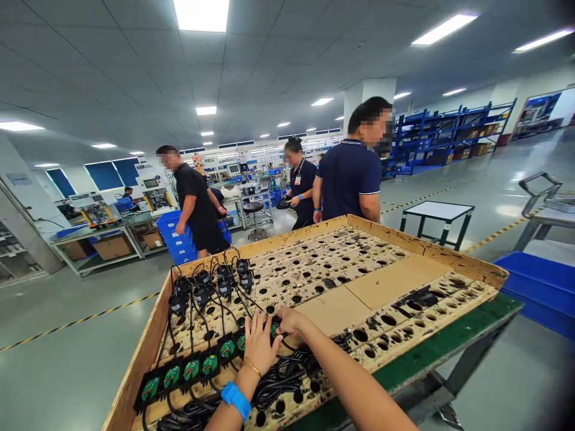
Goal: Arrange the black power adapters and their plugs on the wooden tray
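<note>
A large wooden tray (417, 244) with a perforated board full of round holes lies in front of me. A row of black modules with green and orange faces (191, 369) sits along its near left edge, cables trailing from them. My left hand (259, 345), with a blue wristband, rests flat on the modules at the row's right end. My right hand (288, 319) presses down next to it, fingers curled on a module there. Black plug heads (211, 282) stand in holes further back on the left. Coiled black cables (281, 380) lie under my forearms.
The tray rests on a green-topped table (453, 341). Three people stand beyond the tray's far edge. A small white-topped table (438, 211) stands to the right, blue bins (541, 288) at the far right, stacked blue crates (177, 239) at the left. Blue shelving stands in the background.
</note>
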